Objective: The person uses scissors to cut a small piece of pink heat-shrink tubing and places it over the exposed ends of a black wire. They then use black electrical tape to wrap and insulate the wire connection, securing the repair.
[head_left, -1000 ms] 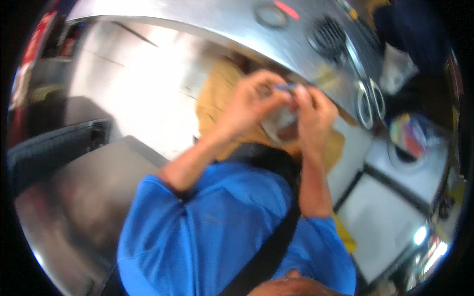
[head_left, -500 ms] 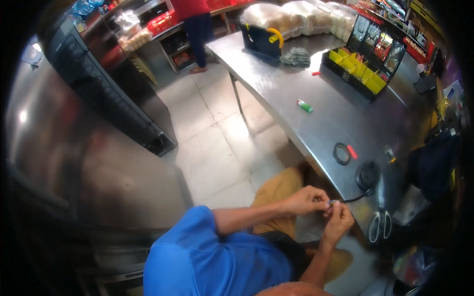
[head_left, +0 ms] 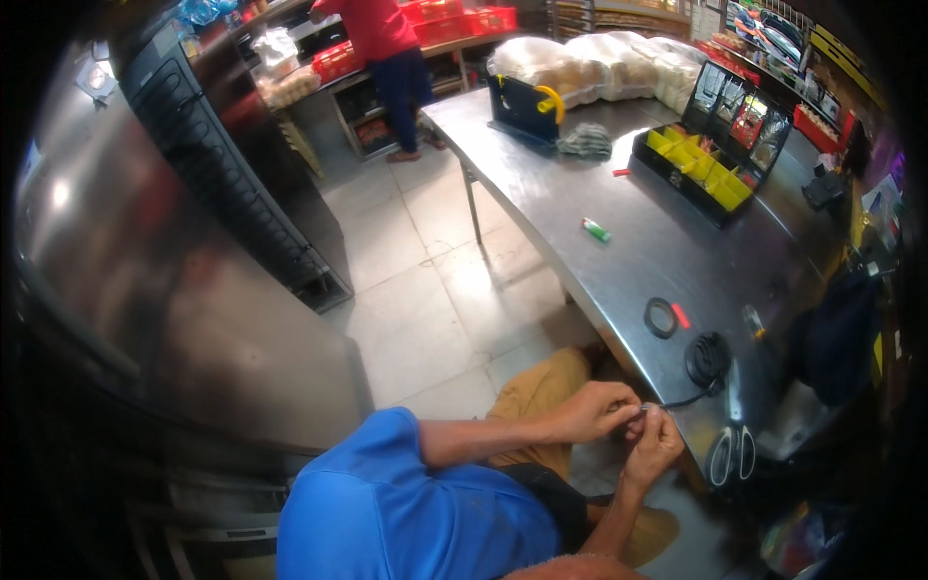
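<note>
Counter point(head_left: 667, 237) alongside: left hand point(head_left: 594, 410) and right hand point(head_left: 653, 449) pinch the end of the cable point(head_left: 688, 399), fingers point(head_left: 616, 394) closed, fiddly work, likely wanting steadiness.

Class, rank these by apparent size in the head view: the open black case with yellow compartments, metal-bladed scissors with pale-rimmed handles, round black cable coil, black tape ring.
1. Open case
2. Scissors
3. Cable coil
4. Tape ring
Distances differ, so true sizes may rank differently.
</note>
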Available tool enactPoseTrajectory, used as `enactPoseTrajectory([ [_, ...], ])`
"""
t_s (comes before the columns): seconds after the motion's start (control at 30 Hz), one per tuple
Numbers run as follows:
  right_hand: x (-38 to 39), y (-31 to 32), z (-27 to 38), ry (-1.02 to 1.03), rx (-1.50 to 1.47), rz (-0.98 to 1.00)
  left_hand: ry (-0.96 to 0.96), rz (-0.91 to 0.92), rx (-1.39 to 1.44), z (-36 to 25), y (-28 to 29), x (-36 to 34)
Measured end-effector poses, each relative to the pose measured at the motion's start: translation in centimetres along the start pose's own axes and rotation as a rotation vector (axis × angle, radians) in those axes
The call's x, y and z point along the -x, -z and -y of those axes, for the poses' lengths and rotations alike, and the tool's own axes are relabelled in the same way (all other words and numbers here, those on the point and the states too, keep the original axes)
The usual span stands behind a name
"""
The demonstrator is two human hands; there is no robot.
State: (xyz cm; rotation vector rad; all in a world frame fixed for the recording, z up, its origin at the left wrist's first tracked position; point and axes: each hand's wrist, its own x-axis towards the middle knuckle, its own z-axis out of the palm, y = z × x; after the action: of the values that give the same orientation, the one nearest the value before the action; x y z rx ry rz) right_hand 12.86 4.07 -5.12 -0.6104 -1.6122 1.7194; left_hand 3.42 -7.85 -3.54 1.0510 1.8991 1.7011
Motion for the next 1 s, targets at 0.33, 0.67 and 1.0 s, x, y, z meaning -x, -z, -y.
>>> enactPoseTrajectory([
  [0.33, 0.4, -0.3, 0.3, -0.021, -0.038, 0.004, -0.008, 0.029, 0.012, -0.1, 0.3, 0.3],
  [0.67, 0.3, -0.6, 1.1, 0.005, 0.253, -0.035, -0.027, 0.019, -0.077, -0.9, 0.6, -0.5],
  [1.0, 0.5, -1.3, 1.4, -0.068, -0.056, -0.005, 0.246, 0.093, 0.361, 0.6, 0.5, -0.6],
])
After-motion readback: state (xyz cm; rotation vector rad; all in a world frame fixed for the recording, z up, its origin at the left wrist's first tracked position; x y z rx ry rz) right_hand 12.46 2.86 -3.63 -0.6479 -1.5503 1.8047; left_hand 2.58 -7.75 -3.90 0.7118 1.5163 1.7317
